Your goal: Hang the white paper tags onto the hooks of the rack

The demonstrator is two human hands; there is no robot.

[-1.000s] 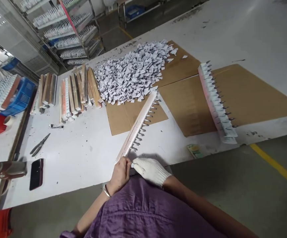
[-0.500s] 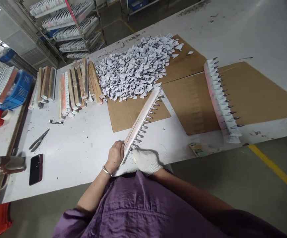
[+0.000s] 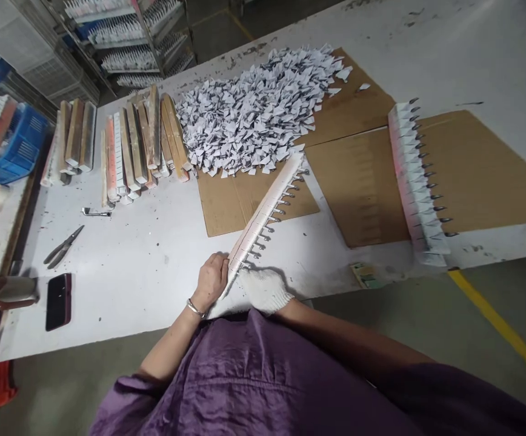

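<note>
A long, narrow white bar [image 3: 268, 209] with a thin line along its top lies slantwise before me. Dark, small metal pieces [image 3: 272, 229] stick out in a row from its right side. My left hand [image 3: 212, 280], bare with a bracelet at the wrist, is closed around the bar's near end from the left. On the other side, my right hand [image 3: 265, 289] wears a white knitted glove. Its curled fingertips press together against the bar's near right edge; whatever they pinch is hidden. The bar's far end touches the near edge of a heap of white angular pieces [image 3: 249, 115].
Cardboard [image 3: 354, 181] lies under the heap and under a second spiked bar [image 3: 415, 181] on the right. Wooden bars [image 3: 133, 145] stand stacked at the left. Pliers [image 3: 64, 247], a phone [image 3: 58, 301] and a tumbler [image 3: 11, 292] lie left. A loaded rack [image 3: 131, 42] stands behind.
The view has shifted slightly, so the table things at the left sit farther left. Both hands stay at the bar's near end, the gloved one turned a little.
</note>
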